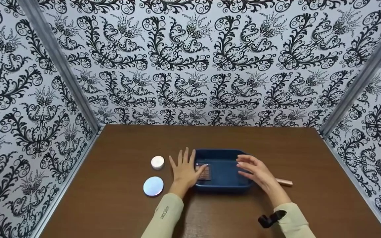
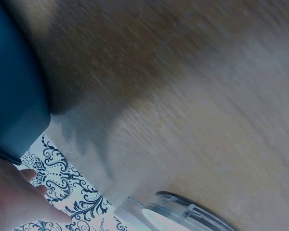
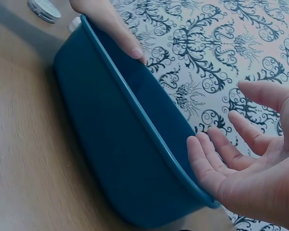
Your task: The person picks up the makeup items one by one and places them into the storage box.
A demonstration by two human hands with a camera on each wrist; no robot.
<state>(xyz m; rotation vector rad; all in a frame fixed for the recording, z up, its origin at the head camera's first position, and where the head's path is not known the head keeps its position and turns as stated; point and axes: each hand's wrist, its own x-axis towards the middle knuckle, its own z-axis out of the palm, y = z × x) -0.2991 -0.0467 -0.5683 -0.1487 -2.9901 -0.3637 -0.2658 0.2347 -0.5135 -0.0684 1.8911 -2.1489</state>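
A blue rectangular tub [image 1: 223,189] stands on the table between the two hands. Inside it, at the left end, lies a flat brown palette with small square sections [image 1: 205,174], partly covered by the left thumb. My left hand [image 1: 184,172], fingers spread and straight, lies over the tub's left rim. Over the right end my right hand [image 1: 258,172] holds nothing; its fingers are relaxed and apart. The right wrist view shows those right-hand fingertips right at the rim of the tub [image 3: 111,120], palm turned up.
Left of the tub are a small white round jar [image 1: 157,162] and a round compact with a shiny pale-blue lid [image 1: 153,186]. A rose-gold tube [image 1: 284,182] lies to the right, partly behind the right forearm. Patterned walls [image 1: 190,66] enclose the brown table [image 1: 127,145].
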